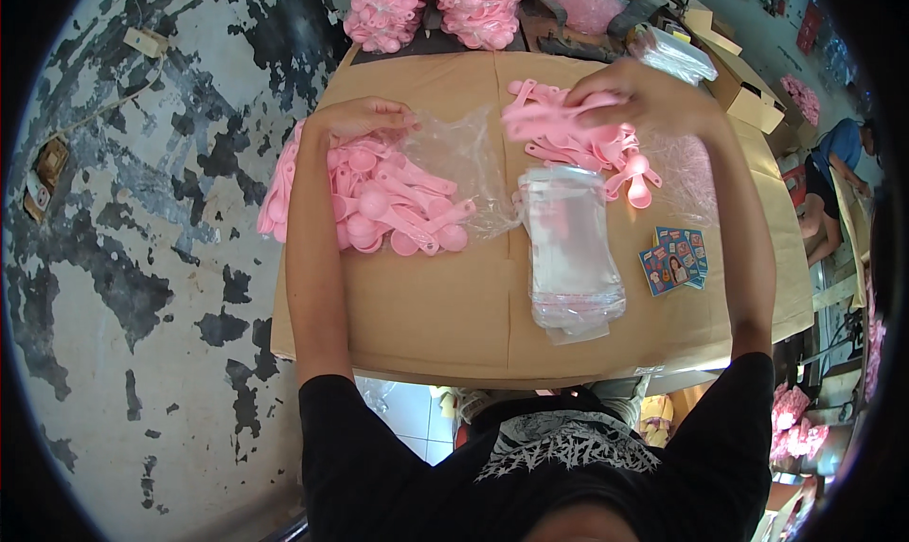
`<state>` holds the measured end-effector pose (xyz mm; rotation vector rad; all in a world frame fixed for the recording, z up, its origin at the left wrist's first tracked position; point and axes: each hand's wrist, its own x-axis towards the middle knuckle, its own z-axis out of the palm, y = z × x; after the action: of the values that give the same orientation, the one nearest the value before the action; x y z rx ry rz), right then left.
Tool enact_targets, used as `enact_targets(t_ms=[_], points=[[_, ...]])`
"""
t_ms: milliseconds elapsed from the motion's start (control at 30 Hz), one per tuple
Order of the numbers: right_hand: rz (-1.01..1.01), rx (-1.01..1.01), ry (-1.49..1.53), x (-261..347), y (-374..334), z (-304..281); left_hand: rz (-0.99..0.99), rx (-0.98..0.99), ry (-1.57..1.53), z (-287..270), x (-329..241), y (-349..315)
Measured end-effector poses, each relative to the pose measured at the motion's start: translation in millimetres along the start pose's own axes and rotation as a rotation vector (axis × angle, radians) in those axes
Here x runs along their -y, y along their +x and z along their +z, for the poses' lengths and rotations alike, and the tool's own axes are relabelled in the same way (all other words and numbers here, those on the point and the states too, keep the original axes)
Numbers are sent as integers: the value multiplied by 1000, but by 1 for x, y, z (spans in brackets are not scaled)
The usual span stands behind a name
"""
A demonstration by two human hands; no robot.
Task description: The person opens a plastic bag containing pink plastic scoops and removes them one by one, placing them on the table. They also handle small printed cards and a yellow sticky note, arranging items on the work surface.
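My left hand [365, 116] is closed, its fingertips pinching the edge of a clear plastic bag [469, 182] above a big heap of pink plastic measuring spoons [388, 201]. On the other side, my right hand [639, 97], partly smeared by motion, grips some pink measuring spoons [544, 121] over a smaller pile of the same spoons [606, 149]. Between the piles and nearer to me lies a stack of clear flat plastic bags [573, 248]. A few small blue printed cards [675, 260] rest to its right.
Brown paper [426, 315] covers the table. Large bags of pink spoons [478, 7] stand along its far edge, with packs of clear plastic [677, 54] and cardboard boxes [743, 83] at the far right. A peeling wall [189, 286] borders the left. Another person [838, 173] sits at right.
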<state>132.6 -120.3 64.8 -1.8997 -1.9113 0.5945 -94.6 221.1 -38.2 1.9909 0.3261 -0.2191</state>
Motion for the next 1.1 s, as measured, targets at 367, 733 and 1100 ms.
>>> enact_targets(t_ms=[367, 733, 1100], points=[[-121, 195, -413, 12, 105, 138, 9, -22, 96, -1, 5, -2], [-406, -75, -56, -54, 128, 176, 18, -15, 36, -1, -1, 5], [232, -102, -50, 0, -16, 14, 37, -165, -9, 1, 0, -5]])
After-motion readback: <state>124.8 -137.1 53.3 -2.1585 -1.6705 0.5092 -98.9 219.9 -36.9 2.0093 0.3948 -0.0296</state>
